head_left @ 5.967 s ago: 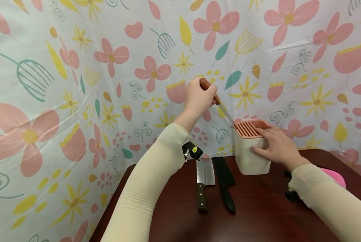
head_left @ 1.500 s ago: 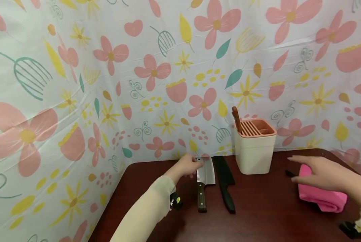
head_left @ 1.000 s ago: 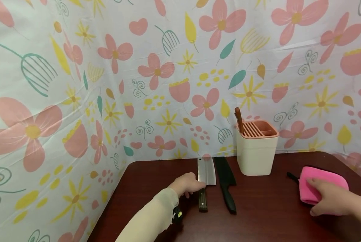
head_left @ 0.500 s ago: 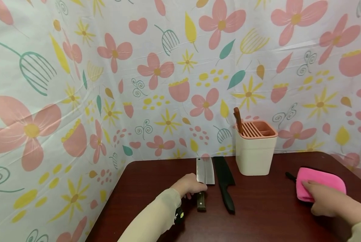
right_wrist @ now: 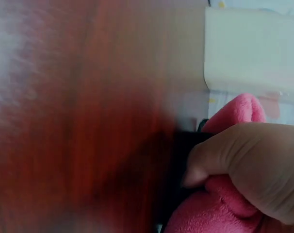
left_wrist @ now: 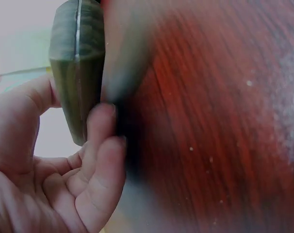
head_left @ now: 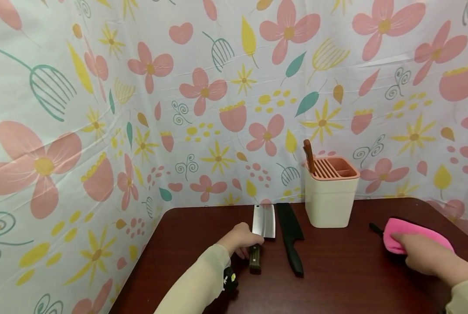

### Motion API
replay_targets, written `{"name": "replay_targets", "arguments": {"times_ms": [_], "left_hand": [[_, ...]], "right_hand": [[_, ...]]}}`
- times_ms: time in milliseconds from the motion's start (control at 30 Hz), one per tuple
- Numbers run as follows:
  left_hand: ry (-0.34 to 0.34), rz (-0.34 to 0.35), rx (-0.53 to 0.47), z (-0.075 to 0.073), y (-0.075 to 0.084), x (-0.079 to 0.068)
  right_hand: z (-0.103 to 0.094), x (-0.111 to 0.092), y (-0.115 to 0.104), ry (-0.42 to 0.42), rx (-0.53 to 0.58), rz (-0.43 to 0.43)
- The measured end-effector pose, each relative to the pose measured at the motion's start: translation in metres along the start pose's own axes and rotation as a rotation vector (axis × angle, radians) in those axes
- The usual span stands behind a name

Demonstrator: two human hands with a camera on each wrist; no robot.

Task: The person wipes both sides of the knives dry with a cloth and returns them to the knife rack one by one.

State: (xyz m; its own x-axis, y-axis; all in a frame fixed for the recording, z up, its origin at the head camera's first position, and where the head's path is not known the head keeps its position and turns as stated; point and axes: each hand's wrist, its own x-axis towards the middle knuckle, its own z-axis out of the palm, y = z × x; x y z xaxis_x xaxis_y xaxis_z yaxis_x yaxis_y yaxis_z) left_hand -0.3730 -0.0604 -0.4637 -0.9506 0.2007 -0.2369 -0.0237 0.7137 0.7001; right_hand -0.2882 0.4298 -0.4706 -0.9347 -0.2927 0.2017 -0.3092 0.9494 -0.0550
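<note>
A cleaver (head_left: pixel 263 221) with a shiny blade and dark wooden handle lies near the back of the table. My left hand (head_left: pixel 242 237) pinches its handle just below the blade; the left wrist view shows the handle (left_wrist: pixel 76 73) between thumb and fingers. At the right, my right hand (head_left: pixel 424 253) grips a folded pink cloth (head_left: pixel 410 230), bunching it in the right wrist view. A short black handle (head_left: pixel 376 228) sticks out left of the cloth; whatever it belongs to is hidden underneath.
A black knife (head_left: pixel 290 231) lies right of the cleaver. Behind it stands a cream knife holder (head_left: pixel 330 203) with a slotted orange top, a brown-handled knife (head_left: pixel 309 157) upright in its left slot. A flower-patterned curtain (head_left: pixel 218 109) backs the dark red table (head_left: pixel 336 279).
The brown-handled knife went into the holder and was let go. My left hand moved down to the cleaver, whose handle has swung slightly left. My right hand left the holder and bunched the cloth.
</note>
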Motion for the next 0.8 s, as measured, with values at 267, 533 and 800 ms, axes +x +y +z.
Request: {"name": "replay_targets", "arguments": {"times_ms": [267,533,800], "left_hand": [[-0.017,-0.044,-0.071,-0.004,-0.006,-0.003],[-0.067,-0.043,-0.244,-0.007,-0.021,0.002],[-0.151,-0.037,-0.534,-0.005,-0.030,0.012]], "right_hand": [[0.001,0.001,0.005,0.043,0.078,0.049],[-0.004,0.007,0.007,-0.020,0.124,0.110],[-0.007,0.013,0.008,-0.067,0.153,0.134]]}}
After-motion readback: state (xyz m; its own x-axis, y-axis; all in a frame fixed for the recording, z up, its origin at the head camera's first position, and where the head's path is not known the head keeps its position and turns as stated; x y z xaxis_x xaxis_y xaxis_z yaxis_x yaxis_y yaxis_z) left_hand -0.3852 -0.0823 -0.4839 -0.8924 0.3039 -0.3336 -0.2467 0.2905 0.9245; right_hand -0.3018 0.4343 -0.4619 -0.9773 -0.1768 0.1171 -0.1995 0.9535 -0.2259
